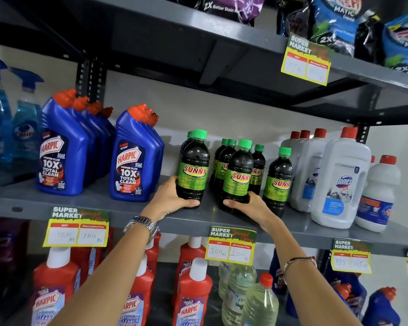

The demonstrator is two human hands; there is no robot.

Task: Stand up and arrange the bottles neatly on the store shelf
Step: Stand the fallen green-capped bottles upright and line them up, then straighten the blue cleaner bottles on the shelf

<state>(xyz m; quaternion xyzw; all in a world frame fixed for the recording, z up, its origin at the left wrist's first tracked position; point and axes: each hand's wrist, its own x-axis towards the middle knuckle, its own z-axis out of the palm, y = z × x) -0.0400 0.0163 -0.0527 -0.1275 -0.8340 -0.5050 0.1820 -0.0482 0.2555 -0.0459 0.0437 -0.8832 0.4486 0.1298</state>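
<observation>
Both hands were up on the middle shelf [99,203] among the dark, green-capped Sunny bottles. The left hand [172,196] was wrapped around the base of the left front bottle [193,169], thumb across its foot and fingers behind it, while the right hand [250,205] closed the same way around the foot of the middle front bottle [238,175]. Both bottles stood upright on the shelf near its front edge, with a gap between them. From the middle front bottle, more of the same kind stood at about eleven and one o'clock behind it, and a lone front bottle [278,178] stood at three o'clock, just beside the white Domex bottles [339,177]. At nine o'clock from the left hand, the blue Harpic bottles [134,158] ran back in two files. Every Sunny bottle I could see was already on its base, so I judged the standing-up done here and the work to be at the lining-up stage — the two gripped bottles being squared into files. The next move, I thought, called for sliding them so the fronts sat level and the gaps evened out, labels facing outward, keeping each base flat on the metal so nothing tipped into the ones behind. The lone one at the right looked the likeliest to need drawing in — its file sat apart from the others.
</observation>
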